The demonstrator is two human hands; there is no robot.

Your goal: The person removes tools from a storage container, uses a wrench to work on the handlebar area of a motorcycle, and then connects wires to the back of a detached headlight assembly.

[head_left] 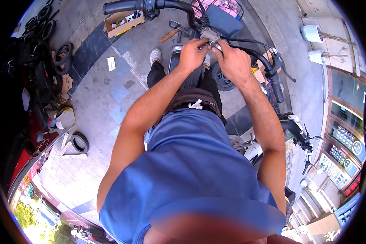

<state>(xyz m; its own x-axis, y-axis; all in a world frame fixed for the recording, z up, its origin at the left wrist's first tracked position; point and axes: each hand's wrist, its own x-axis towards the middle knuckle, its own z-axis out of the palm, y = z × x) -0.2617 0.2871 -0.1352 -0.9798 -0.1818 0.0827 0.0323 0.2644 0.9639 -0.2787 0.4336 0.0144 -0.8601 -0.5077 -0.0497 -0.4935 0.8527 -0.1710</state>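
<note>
Bare fingers at work: our left hand [194,55] and right hand [234,61] meet at the near edge of a grey stem plate [211,34], midway along a black handlebar [177,5], where we see a shiny metal piece [217,46]. The right fingers look pinched around it; the left are bent together, though on what we cannot tell. We judge the piece stiff, light and perhaps slick (bare metal often is), best held by its sides. Knuckles hide its full shape; a pink bundle [223,7] is cut off above.

handlebar [190,14] blocks ahead | passage left over floor [95,107] | under hands [235,61] seemingly tight
</note>
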